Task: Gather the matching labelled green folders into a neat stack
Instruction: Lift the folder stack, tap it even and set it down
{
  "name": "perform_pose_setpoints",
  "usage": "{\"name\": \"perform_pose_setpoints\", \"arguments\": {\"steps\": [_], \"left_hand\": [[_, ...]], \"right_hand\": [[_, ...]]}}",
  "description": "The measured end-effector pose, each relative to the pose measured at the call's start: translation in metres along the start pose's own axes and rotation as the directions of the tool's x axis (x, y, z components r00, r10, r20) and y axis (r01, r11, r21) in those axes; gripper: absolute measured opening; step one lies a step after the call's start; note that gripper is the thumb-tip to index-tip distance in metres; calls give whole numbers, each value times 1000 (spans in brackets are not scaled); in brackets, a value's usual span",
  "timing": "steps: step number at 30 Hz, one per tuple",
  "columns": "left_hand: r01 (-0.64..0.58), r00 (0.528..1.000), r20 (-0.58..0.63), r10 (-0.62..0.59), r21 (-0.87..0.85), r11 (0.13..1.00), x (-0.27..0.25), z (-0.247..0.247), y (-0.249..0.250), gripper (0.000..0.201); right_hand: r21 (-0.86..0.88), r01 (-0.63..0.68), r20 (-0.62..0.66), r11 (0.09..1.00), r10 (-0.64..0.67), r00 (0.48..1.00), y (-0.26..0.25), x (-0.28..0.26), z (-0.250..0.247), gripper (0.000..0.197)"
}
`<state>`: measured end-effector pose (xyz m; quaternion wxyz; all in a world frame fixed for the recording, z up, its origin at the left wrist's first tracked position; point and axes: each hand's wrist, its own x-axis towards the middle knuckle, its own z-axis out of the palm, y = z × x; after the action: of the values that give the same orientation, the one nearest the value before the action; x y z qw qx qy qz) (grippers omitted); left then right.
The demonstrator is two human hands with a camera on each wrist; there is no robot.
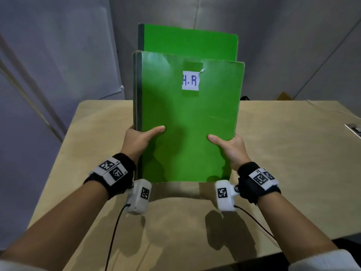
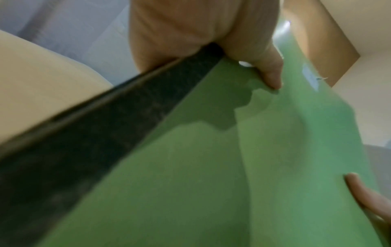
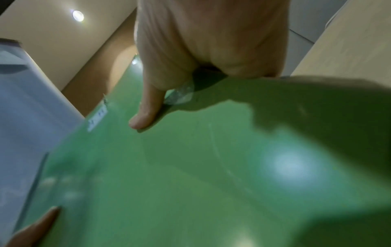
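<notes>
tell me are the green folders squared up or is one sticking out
Not squared up. The rear folder sticks out above the front folder with the H.R label, both held by the left hand and right hand.

Labelled folder (image 1: 187, 118) in front of second folder (image 1: 189, 42), both above the table (image 1: 283, 153)

front folder (image 1: 187, 122): green, dark spine on its left edge, white paper label (image 1: 190, 80) reading "H.R" near the top; held tilted up above the table.
rear folder (image 1: 190, 41): green, dark spine, directly behind the front one, sticking out higher; label not visible.
</notes>
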<state>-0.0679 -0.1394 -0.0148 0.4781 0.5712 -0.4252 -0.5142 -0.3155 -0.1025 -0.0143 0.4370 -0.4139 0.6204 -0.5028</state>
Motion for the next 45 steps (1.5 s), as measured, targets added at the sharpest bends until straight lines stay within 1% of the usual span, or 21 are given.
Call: {"name": "perform_pose_setpoints", "arguments": {"steps": [3,5,9,11,14,15,16,18,19,20,23,28,33,34,36,37,40,41,43,44,45], "left_hand": [[72,997,20,-72,17,997,-5,14,4,40],[116,993,30,-117,44,992,-11,25,4,36],[203,978,37,-205,56,978,-23,61,-7,52],[235,971,37,-238,79,969,-30,85,-13,50],[273,960,35,-277,98,957,-41,128,-20,48],[284,957,36,-289,103,953,-44,143,-22,51],[299,952,40,-304,107,948,-47,160,-23,56],[330,941,45,-336,104,938,-53,194,-25,58],[344,935,48,-350,107,933,-56,211,-25,60],[358,930,48,-365,105,928,-59,228,-25,67],[402,911,62,-408,93,911,-64,275,-29,83],[434,895,59,-442,112,894,-69,339,-32,89],[453,868,84,-489,266,851,-66,388,-24,85],[462,856,99,-508,295,836,-65,395,-23,83],[480,827,137,-545,332,812,-58,407,-22,75],[495,806,157,-571,350,795,-54,413,-21,68],[491,757,228,-613,421,762,-48,433,-10,24],[491,738,242,-630,448,748,-45,439,-9,26],[458,728,284,-624,476,751,-39,451,-5,36],[440,731,297,-614,483,757,-35,456,-3,37],[440,727,302,-616,485,756,-30,462,-1,37]], "right_hand": [[-31,-37,20,999,38,999,-2,5,-16,30],[-48,-62,43,997,64,997,-2,4,-30,24],[-90,-137,45,986,142,989,6,4,-67,31],[-105,-191,43,976,196,980,11,4,-91,38],[-143,-263,61,954,273,960,15,6,-133,31],[-155,-288,56,945,299,953,16,7,-148,34],[-172,-307,47,936,319,946,16,8,-164,45],[-230,-326,36,917,343,939,15,14,-195,96],[-248,-333,44,910,354,934,14,19,-211,110],[-267,-329,63,906,357,932,16,23,-228,117],[-297,-294,131,908,344,930,24,40,-278,122],[-400,-229,240,887,343,908,33,63,-347,126],[-531,-292,165,795,436,885,63,97,-401,137],[-556,-311,147,771,459,876,60,100,-408,132],[-586,-338,137,736,501,855,49,105,-420,100],[-594,-356,127,721,521,844,49,111,-426,94],[-619,-348,146,704,538,830,41,124,-439,111],[-617,-348,161,705,547,822,33,128,-441,112],[-631,-337,193,699,562,805,15,132,-444,98],[-631,-339,216,698,577,788,10,137,-447,104],[-649,-332,228,684,592,773,8,143,-451,120]]}}
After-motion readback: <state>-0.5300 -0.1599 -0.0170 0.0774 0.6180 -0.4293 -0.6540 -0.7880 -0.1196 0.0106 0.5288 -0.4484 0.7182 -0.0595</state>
